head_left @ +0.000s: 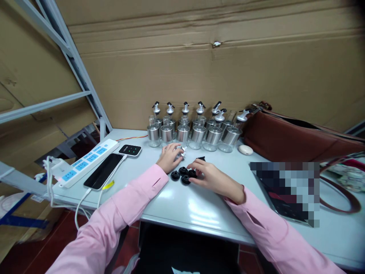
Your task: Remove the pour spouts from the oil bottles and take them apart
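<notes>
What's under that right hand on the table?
Small black round caps lie on the white table at the right hand; its fingers touch them. Anything beneath the palm is covered.

Pixel-blurred patch (285, 190) over the dark flat item (contents unreadable)

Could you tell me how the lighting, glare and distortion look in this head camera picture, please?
Head view: bright overhead light throws white glare patches on the table in front of the hands; the shelf frame bows from wide-angle distortion; a pixelated block masks part of the right side; the oil bottles are sharp.
</notes>
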Demonstrator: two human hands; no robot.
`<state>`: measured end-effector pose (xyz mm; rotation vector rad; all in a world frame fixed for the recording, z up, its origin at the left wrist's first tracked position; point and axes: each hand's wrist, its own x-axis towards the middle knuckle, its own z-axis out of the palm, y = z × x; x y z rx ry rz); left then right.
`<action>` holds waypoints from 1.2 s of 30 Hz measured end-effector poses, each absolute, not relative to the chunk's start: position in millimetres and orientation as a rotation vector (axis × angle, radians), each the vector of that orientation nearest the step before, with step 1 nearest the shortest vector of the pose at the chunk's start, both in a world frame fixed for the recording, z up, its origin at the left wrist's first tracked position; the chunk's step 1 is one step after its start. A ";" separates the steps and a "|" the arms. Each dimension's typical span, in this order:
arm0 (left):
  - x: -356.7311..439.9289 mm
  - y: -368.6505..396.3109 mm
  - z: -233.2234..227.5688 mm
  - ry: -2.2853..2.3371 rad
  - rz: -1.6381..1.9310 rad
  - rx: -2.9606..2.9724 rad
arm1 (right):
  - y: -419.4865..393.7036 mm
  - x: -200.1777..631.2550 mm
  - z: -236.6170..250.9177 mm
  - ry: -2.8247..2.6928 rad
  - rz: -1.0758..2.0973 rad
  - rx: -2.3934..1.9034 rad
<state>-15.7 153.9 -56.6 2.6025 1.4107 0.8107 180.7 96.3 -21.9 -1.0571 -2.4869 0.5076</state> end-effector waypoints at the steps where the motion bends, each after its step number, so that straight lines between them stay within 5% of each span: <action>1: -15.6 153.7 -56.4 1.411 0.806 2.596 | 97.2 180.8 -23.0 -2.478 0.522 -1.057; 25: -5.8 142.1 -51.3 1.482 1.032 2.485 | 92.8 178.2 -18.4 -2.390 0.574 -0.952; 36: 2.4 137.4 -31.0 1.340 1.356 2.365 | 195.7 204.8 7.4 -1.131 0.241 -1.200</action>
